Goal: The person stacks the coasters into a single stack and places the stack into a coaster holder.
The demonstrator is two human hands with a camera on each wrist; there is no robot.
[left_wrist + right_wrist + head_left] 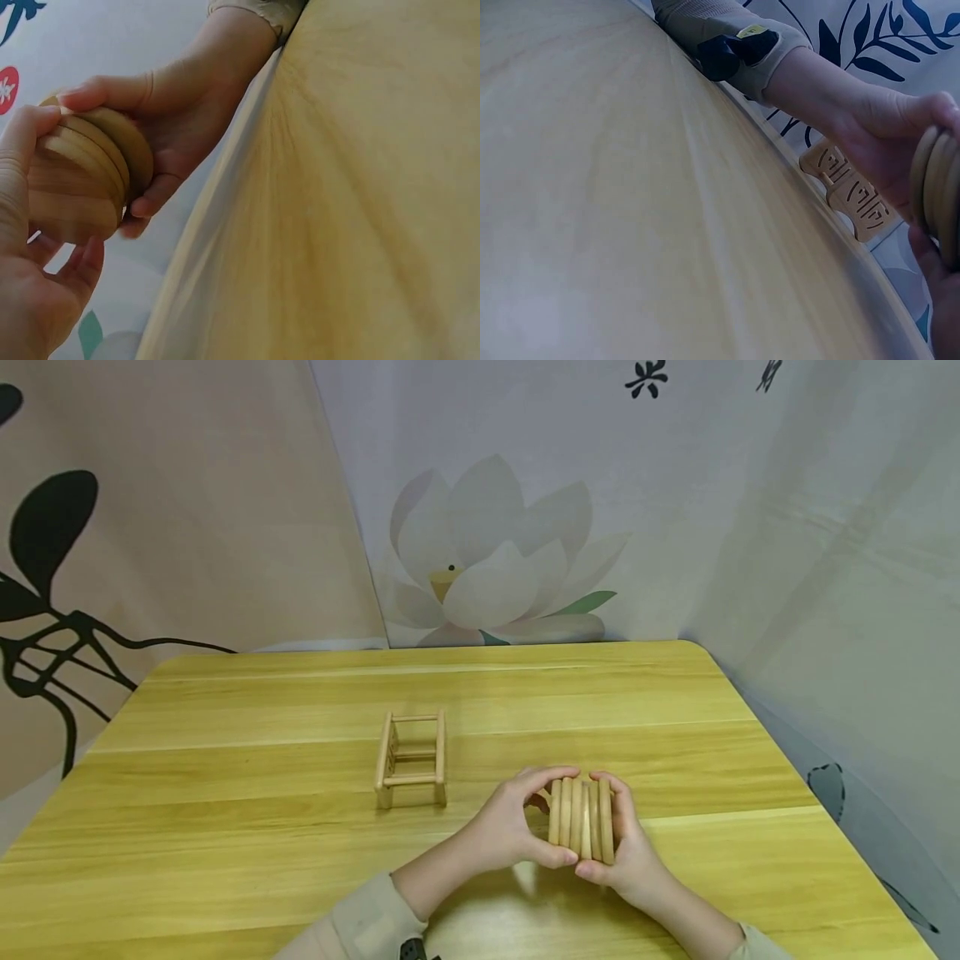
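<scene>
Several round wooden coasters are held together in a stack, turned on edge, above the table. My left hand grips the stack from the left, thumb at the near side and fingers at the far side. From the right, my right hand holds the other end the same way. In the left wrist view the flat round face of the end coaster shows between both hands. A small wooden rack with side panels and crossbars stands on the table, left of the hands and apart from them.
The wooden table has rounded far corners. Behind it hangs a pale curtain with a printed flower and dark leaf shapes. A dark device sits at the left sleeve. Cut-out patterns mark the rack's side panel in the right wrist view.
</scene>
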